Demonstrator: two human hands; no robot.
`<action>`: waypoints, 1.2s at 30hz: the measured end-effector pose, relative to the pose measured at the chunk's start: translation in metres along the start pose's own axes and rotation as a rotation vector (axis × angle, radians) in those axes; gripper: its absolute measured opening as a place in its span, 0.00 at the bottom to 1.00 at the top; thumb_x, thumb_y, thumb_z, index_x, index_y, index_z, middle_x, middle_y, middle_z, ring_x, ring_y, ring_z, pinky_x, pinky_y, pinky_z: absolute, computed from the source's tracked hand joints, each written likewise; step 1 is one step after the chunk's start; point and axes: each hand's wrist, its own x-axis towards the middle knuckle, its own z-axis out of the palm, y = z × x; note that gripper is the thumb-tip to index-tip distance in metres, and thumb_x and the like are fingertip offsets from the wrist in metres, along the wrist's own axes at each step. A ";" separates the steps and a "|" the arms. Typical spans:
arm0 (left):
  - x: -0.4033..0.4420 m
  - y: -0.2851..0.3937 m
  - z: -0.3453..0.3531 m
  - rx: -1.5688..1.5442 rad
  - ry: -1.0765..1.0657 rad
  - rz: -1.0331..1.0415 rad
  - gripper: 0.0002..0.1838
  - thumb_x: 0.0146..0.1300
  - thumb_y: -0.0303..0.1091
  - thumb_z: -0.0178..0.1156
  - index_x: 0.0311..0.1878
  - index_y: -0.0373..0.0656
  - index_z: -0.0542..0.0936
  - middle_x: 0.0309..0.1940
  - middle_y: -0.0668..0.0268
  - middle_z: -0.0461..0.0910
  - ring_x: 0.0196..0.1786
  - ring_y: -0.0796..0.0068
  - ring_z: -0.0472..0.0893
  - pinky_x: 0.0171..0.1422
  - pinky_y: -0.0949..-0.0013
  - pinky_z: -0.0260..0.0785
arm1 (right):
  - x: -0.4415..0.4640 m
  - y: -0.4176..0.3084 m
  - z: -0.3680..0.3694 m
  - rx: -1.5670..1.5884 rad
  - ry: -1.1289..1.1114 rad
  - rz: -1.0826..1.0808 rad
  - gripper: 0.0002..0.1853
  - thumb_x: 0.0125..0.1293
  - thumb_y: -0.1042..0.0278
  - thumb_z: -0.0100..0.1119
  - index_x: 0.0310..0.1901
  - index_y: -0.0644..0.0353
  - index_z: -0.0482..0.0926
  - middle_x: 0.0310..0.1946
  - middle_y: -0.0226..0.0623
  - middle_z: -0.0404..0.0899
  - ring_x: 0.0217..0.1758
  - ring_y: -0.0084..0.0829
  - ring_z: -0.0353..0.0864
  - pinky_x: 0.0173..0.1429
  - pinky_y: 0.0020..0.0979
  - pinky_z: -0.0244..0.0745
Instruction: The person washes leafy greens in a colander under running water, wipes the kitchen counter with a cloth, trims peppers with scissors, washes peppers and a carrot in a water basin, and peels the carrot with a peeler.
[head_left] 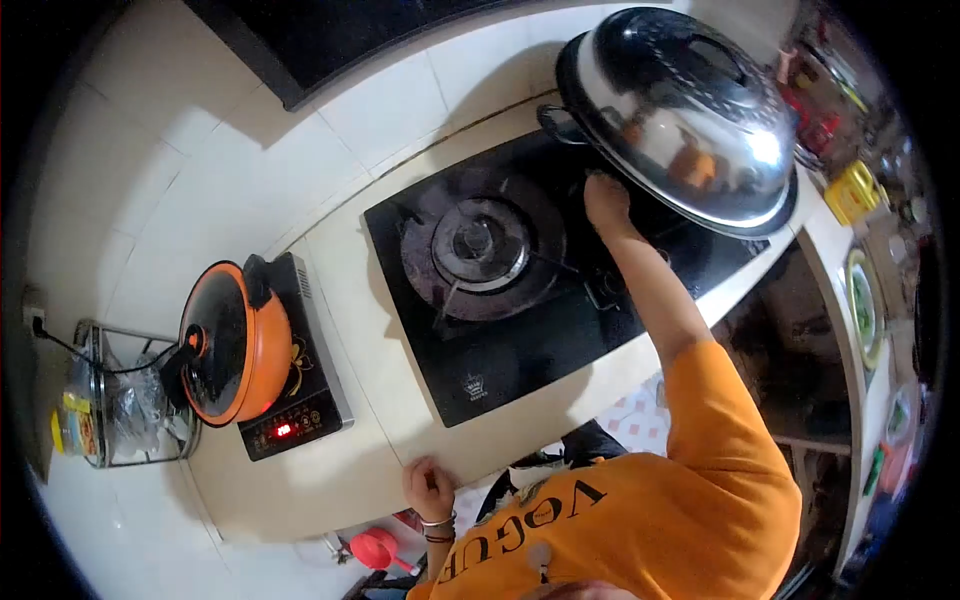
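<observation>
My right hand (605, 205) reaches over the black gas stove (480, 360), its fingers curled just beside a large wok with a domed steel lid (670, 120). What those fingers hold, if anything, is hidden. A side handle (563, 125) of the wok sticks out a little beyond my hand. Left of my hand, the burner (480, 240) is uncovered. My left hand (428, 490), with bands on its wrist, rests loosely closed at the counter's front edge, and I see nothing in it.
An orange lidded pot (262, 350) sits on an induction cooker (325, 400) with a lit red display. A wire rack (145, 400) holds bags and jars at the far left. A yellow bottle (853, 193) stands right; a red dipper (375, 548) is below the counter.
</observation>
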 end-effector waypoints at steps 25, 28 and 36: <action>-0.002 -0.005 0.005 0.198 0.096 -0.018 0.09 0.40 0.26 0.57 0.30 0.41 0.74 0.33 0.60 0.74 0.29 0.61 0.73 0.30 0.65 0.65 | 0.145 -0.304 0.106 -0.205 -0.474 -0.673 0.14 0.52 0.64 0.54 0.40 0.60 0.77 0.43 0.43 0.76 0.46 0.39 0.75 0.46 0.41 0.71; 0.001 -0.002 0.002 0.165 0.086 -0.001 0.09 0.41 0.27 0.57 0.31 0.42 0.75 0.33 0.61 0.74 0.29 0.61 0.73 0.31 0.65 0.66 | 0.077 -0.351 0.047 -0.027 -0.459 -0.830 0.16 0.55 0.61 0.50 0.41 0.63 0.76 0.43 0.44 0.76 0.47 0.40 0.75 0.47 0.42 0.71; 0.003 -0.002 0.004 0.174 0.096 0.022 0.09 0.42 0.27 0.57 0.31 0.41 0.75 0.34 0.62 0.74 0.30 0.62 0.73 0.34 0.64 0.67 | 0.057 -0.386 0.059 -0.149 -0.494 -0.970 0.11 0.51 0.70 0.56 0.37 0.64 0.78 0.40 0.44 0.77 0.45 0.41 0.76 0.44 0.41 0.73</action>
